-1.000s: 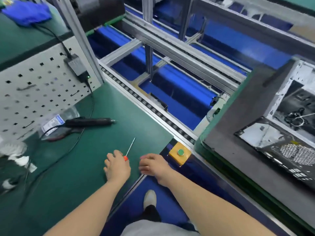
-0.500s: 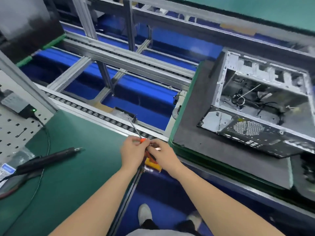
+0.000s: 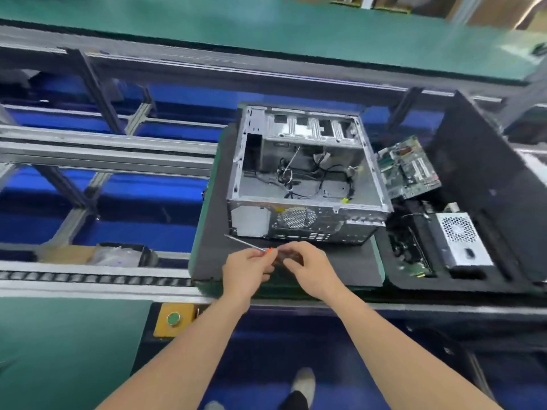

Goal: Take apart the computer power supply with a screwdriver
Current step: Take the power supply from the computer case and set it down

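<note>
Left hand (image 3: 245,270) and right hand (image 3: 310,270) are both gripping the screwdriver (image 3: 251,245), hovering just before the open computer case (image 3: 302,223).

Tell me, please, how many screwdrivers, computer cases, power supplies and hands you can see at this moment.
screwdriver: 1
computer case: 1
power supply: 1
hands: 2, the left hand and the right hand, both holding the screwdriver
Total: 5
</note>
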